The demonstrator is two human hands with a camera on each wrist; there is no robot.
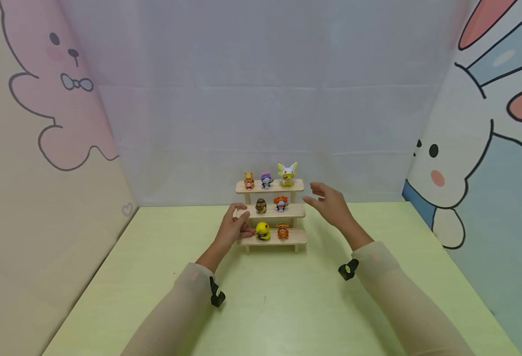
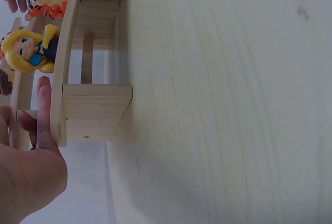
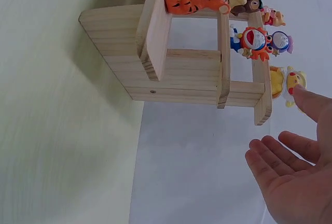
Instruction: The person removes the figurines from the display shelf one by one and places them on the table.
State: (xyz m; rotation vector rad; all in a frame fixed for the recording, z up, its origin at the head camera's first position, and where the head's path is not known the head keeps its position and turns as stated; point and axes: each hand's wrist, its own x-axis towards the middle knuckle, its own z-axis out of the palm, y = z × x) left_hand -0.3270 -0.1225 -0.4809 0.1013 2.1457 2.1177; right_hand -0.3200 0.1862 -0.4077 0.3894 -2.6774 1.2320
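Note:
A three-tier wooden display stand [image 1: 294,237] holds several small cartoon figurines. My left hand [image 1: 233,228] is at the stand's left end, its fingers reaching over the lower tiers. In the left wrist view, one straight finger [image 2: 44,102] lies along the bottom board beside a yellow-haired figurine [image 2: 28,50]. An orange tiger figurine [image 1: 283,231] stands to the right of it. My right hand [image 1: 331,203] hovers off the stand's right end, fingers extended and holding nothing. Nearest to it is a yellow figurine with white ears [image 1: 287,174] on the top tier.
On the middle tier stand a brown figurine [image 1: 261,205] and an orange-maned figurine [image 1: 280,203]. A bear-like orange figurine [image 1: 249,181] and a purple-hatted one [image 1: 266,180] share the top tier. The pale table [image 1: 261,306] meets a cloth backdrop [image 1: 261,109] behind the stand.

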